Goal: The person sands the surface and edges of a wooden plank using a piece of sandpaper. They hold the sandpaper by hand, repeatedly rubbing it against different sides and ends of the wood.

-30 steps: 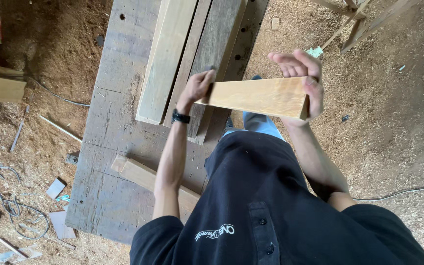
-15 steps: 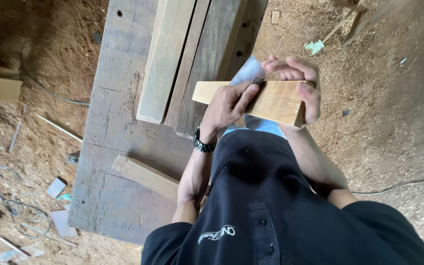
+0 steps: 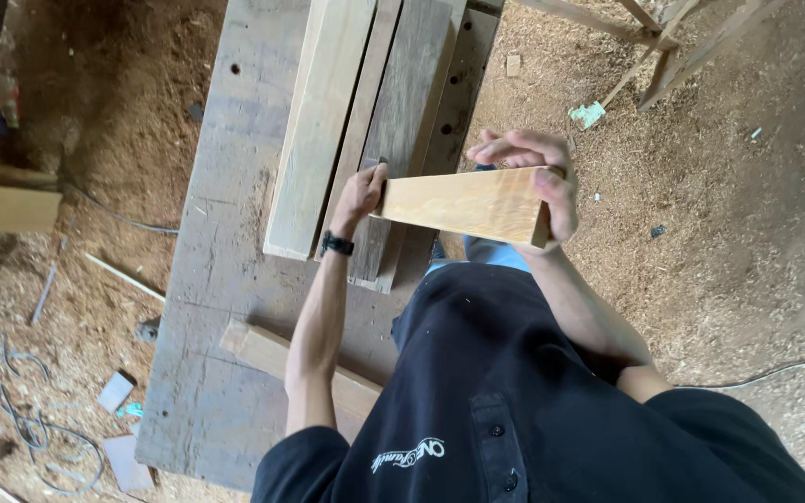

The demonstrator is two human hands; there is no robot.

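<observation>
- A short rectangular wooden block (image 3: pixel 463 205), pale yellow-tan with smooth planed faces and fine straight grain, is being held up in the air above the near part of a workbench (image 3: pixel 225 279), between the person's two hands
- The right hand (image 3: pixel 538 182) is grasping the block's right end: the thumb is pressing over the end face and the fingers are curling loosely across the top edge, half closed rather than clenched
- The left hand (image 3: pixel 361 196) is gripping the block's left end, fingers wrapped round it and closed firmly; a dark wristwatch (image 3: pixel 336 245) is sitting on that wrist
- The workbench is showing a broad grey top, weathered, stained and rough, with a few small round holes near its far left edge
- Several long planks (image 3: pixel 365 121) are lying side by side along the middle of the bench top, running from the far edge toward the near edge; the leftmost is pale and clean, the others grey-brown and duller
- A thin wooden strip (image 3: pixel 272 354) is lying at a slant near the bench's near edge, partly hidden by the left arm
- Sawdust (image 3: pixel 682 233), fine and reddish-brown, is covering the floor on both sides of the bench
- Small offcuts and a grey cable (image 3: pixel 39 428) are lying in the sawdust beyond the bench's left edge
</observation>
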